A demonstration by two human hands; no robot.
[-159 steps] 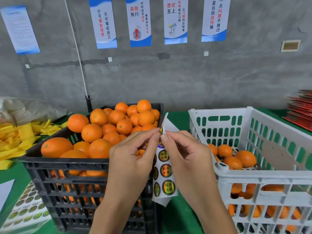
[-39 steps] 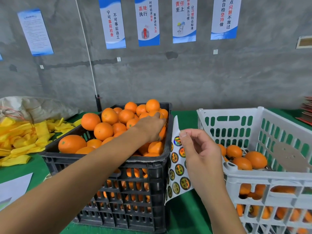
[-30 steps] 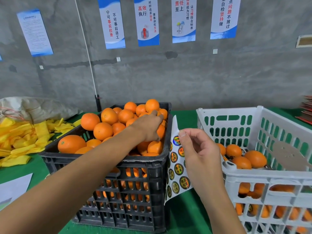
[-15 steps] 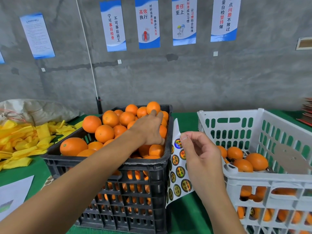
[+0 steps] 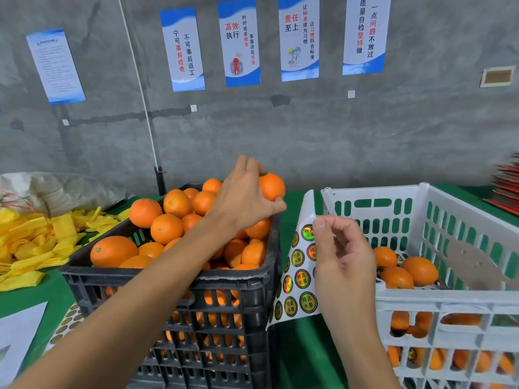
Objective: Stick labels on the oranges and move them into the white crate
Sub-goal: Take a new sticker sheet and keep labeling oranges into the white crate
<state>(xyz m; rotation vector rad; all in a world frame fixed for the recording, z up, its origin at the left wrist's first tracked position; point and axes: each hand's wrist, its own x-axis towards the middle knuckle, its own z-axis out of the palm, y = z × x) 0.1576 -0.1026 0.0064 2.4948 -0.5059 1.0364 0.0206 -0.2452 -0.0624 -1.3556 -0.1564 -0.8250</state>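
Grey concrete wall, five blue-white posters, white cord; green-covered table.

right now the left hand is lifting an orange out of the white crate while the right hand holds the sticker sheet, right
Not quite. In the head view the left hand grips the orange above the black crate, not the white crate. The rest holds: the right hand pinches the sticker sheet.

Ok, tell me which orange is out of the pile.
The orange gripped in the left hand, lifted above the black crate's far right corner. All others lie in the crates.
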